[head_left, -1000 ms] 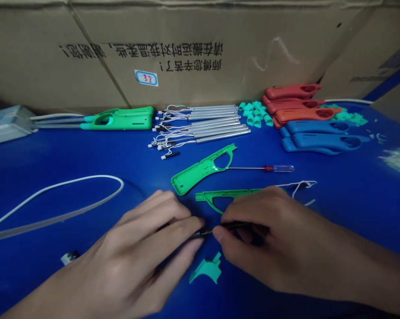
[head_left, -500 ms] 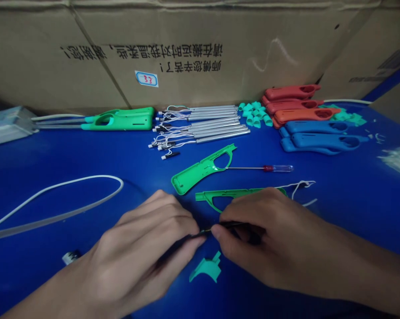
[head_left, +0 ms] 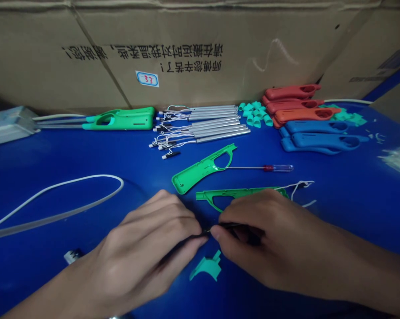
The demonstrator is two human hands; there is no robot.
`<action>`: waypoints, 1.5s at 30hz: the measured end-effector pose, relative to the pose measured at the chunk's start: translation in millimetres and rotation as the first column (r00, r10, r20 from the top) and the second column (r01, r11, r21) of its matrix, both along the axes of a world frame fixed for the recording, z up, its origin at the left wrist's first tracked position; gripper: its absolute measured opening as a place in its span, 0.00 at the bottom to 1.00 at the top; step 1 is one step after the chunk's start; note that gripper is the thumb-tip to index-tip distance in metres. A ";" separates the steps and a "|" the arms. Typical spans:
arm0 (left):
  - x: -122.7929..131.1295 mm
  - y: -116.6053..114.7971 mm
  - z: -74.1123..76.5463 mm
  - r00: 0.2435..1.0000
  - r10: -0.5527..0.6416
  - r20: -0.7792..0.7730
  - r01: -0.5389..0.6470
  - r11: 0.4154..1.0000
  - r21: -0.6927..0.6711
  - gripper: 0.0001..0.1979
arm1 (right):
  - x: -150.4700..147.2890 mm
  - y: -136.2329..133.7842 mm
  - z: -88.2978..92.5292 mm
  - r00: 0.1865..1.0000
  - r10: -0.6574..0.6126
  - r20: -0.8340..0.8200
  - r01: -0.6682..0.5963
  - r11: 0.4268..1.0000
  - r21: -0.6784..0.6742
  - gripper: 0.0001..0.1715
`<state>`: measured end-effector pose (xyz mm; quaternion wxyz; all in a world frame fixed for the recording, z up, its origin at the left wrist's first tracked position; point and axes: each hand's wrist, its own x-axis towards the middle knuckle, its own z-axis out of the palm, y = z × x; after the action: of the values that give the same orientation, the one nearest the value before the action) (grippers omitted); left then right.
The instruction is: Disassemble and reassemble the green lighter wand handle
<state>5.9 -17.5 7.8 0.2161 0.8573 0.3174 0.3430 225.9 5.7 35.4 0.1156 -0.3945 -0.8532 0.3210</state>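
My left hand (head_left: 146,250) and my right hand (head_left: 269,237) meet low in the middle, fingertips nearly touching. Both are closed on a thin black piece (head_left: 232,225); a small yellowish bit shows between the fingertips. Most of the piece is hidden by my fingers, so its kind is unclear. Just below lies a curved teal plastic part (head_left: 206,268). One green lighter-shaped handle half (head_left: 213,195) lies partly behind my right hand, with white wires (head_left: 301,188) at its far end. Another green half (head_left: 200,170) rests open side up beyond it.
A screwdriver (head_left: 277,168) touches the farther green half. Behind lie metal tubes with wires (head_left: 216,126), small teal pieces (head_left: 256,114), red handles (head_left: 293,104), blue handles (head_left: 322,135) and assembled green ones (head_left: 130,118). A white cable (head_left: 96,177) loops left. Cardboard (head_left: 186,26) stands at the back.
My left hand has shifted very slightly to the right, its fingertips closer to those of my right hand. Both hands keep their grip on the black piece.
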 end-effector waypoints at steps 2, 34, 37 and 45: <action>0.0 0.7 0.0 1.000 -0.004 -0.001 0.004 1.000 -0.009 0.10 | -0.2 0.5 0.2 1.000 0.007 0.005 -0.007 1.000 -0.003 0.20; 8.6 -4.2 -2.5 0.989 0.087 0.119 -0.082 0.996 -0.044 0.08 | -3.3 -2.2 -1.4 0.999 0.022 0.034 -0.020 0.999 -0.049 0.19; 11.3 -2.8 -2.1 0.984 0.080 0.157 -0.068 0.995 -0.079 0.08 | -1.8 -2.7 -3.4 0.999 0.016 0.030 -0.014 0.998 -0.058 0.20; 7.4 -1.1 -1.7 0.998 0.010 0.066 -0.014 0.998 0.056 0.09 | -3.0 -3.2 -8.1 1.000 -0.002 0.028 0.005 0.996 -0.091 0.20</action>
<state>13.3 -18.5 6.1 0.2001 0.8494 0.3052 0.3812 223.0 2.6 27.3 0.0860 -0.4054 -0.8385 0.3537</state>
